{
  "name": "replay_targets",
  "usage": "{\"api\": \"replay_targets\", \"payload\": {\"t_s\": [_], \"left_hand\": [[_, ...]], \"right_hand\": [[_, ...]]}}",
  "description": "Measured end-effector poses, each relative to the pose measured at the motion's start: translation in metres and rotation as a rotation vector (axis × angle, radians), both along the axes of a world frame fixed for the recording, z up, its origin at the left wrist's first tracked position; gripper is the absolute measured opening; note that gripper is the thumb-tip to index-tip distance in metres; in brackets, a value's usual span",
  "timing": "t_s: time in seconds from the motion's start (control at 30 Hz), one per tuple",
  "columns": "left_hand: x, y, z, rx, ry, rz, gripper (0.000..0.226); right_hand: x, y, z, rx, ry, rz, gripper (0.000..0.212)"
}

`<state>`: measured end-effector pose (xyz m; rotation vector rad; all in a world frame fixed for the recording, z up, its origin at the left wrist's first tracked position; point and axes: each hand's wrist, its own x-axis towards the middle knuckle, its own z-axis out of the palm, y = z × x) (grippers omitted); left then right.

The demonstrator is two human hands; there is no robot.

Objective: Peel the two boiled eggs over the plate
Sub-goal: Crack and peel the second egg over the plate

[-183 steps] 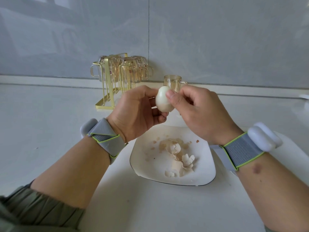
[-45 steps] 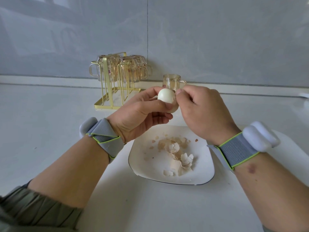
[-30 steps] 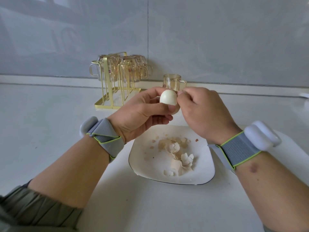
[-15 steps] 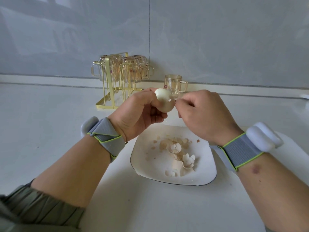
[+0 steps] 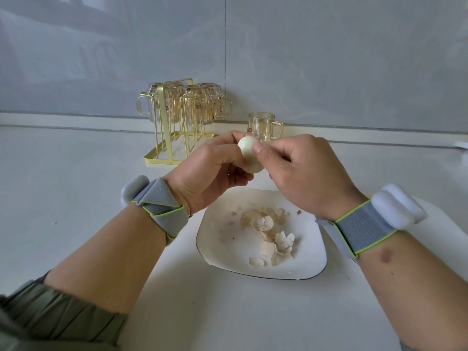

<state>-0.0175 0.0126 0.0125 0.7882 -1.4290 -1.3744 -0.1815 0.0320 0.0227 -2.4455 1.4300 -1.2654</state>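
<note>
Right thumb (image 5: 257,148) back on egg (image 5: 249,158) since half-second ago; my left hand (image 5: 212,173) grips it, right hand (image 5: 301,171) pinches shell. Peel small, over plate (image 5: 217,249).

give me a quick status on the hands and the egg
Left hand grips egg above plate. Right hand pinches at its side. Shell pieces on plate; nothing in the way.

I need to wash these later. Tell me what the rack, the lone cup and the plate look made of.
Rack: thin gold-coloured wire, probably metal. Cup: see-through amber, likely glass, possibly plastic. Plate: smooth white with a dark rim line, probably glazed ceramic.
</note>
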Motion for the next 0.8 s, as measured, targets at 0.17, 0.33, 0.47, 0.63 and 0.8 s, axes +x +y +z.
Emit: {"api": "replay_targets", "payload": {"t_s": [0.17,0.33,0.47,0.63,0.8], "left_hand": [[0.001,-0.001,0.0001,0.005,0.023,-0.002,0.035],[0.0017,-0.0013,0.0003,0.008,0.033,-0.008,0.035],[0.0007,-0.0011,-0.0002,0.004,0.04,-0.013,0.038],[0.0002,-0.0008,-0.0009,0.001,0.044,-0.017,0.043],[0.0006,-0.0009,0.0001,0.016,0.056,0.001,0.041]], "right_hand": [[-0.002,-0.0007,0.0,0.016,-0.004,0.007,0.046],[-0.0019,-0.0033,-0.0012,0.007,-0.012,0.006,0.043],[-0.0014,-0.0042,-0.0018,-0.012,-0.017,0.009,0.04],[-0.0013,-0.0057,-0.0031,-0.016,-0.023,0.012,0.036],[-0.004,-0.0092,-0.0031,-0.028,-0.04,-0.033,0.035]]}}
